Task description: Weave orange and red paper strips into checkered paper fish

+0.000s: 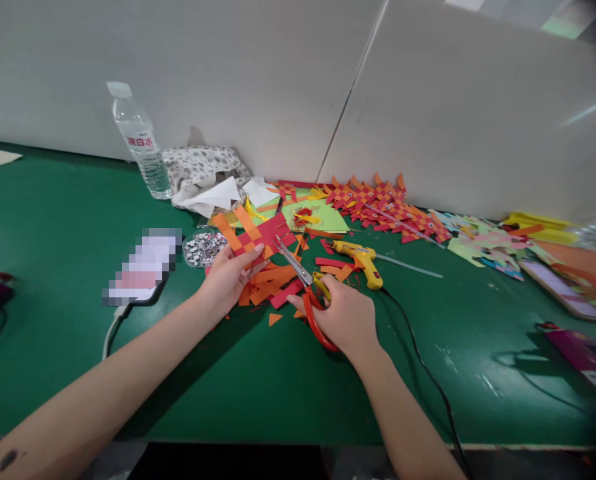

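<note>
From my view, a green bench runs across, its far edge against a pale wall, its near edge low in view. Bare green top lies between my hands and the near edge, and wider at left.

My left hand pinches the weave, red and orange paper strips, between thumb and fingers, over the middle of the bench. My right hand grips the scissors by their red and yellow handles, the blade tips at the red part of the weave.

Left of the weave, a clear tray holds many small black-and-white pieces. Near the far edge, a patterned pouch has white tissue coming out; beside it stands a bottle of clear liquid.

Orange and red scraps lie below the weave. To their right rests a yellow glue gun, its black cord running over the near edge. Red and orange paper fish pile along the far edge, then pastel paper. A phone with a blurred screen lies at left, plugged into a cable.
</note>
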Demonstrator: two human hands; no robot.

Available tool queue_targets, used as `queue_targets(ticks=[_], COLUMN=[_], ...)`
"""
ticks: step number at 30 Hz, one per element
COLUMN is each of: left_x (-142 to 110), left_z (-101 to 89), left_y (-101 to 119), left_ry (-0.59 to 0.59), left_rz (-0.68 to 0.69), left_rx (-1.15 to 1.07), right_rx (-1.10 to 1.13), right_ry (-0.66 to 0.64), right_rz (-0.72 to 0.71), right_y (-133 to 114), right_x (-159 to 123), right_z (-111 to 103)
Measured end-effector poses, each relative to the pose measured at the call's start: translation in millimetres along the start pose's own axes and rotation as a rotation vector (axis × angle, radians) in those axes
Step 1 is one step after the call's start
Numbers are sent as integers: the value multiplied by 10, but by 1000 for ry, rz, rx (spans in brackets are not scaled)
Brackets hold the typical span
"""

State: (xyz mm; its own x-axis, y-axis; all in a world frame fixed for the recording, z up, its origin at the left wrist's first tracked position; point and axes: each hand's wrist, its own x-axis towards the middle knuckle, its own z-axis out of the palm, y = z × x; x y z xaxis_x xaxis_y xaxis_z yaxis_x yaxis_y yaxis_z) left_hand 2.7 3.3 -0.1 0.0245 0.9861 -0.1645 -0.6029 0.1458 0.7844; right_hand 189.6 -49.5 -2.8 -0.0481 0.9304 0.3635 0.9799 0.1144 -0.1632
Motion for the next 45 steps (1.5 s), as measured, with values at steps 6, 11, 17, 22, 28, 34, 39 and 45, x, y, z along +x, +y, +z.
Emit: queue_targets(ticks=[6, 11, 17, 22, 28, 34, 39, 45], left_x=[43, 11, 32, 47, 21, 14, -4, -20], left_z=[-33, -15, -46, -62, -36, -37, -29, -26], left_y=[24, -23, -111, -159, -127, -119, -132, -122], left_ry=[-32, -96, -106, -150, -133, -150, -165, -173], left_rz=[6, -36, -90, -185, -163, -150, -131, -128], left_rx=[-55, -21, -88, -65, 4, 50, 70, 109], right_rx=[7, -1, -14, -40, -57, -62, -43, -35], right_ry=[-46, -26, -25, 16, 34, 43, 44, 48], right_rz=[22, 11, 9, -1, -15, -28, -34, -32], right_y=[-10, -9, -8, -23, -14, -5, -14, -22], right_x=[-5, -9, -22, -27, -20, -23, -25, -27], right_z=[-4, 10, 36, 21, 29, 36, 25, 24])
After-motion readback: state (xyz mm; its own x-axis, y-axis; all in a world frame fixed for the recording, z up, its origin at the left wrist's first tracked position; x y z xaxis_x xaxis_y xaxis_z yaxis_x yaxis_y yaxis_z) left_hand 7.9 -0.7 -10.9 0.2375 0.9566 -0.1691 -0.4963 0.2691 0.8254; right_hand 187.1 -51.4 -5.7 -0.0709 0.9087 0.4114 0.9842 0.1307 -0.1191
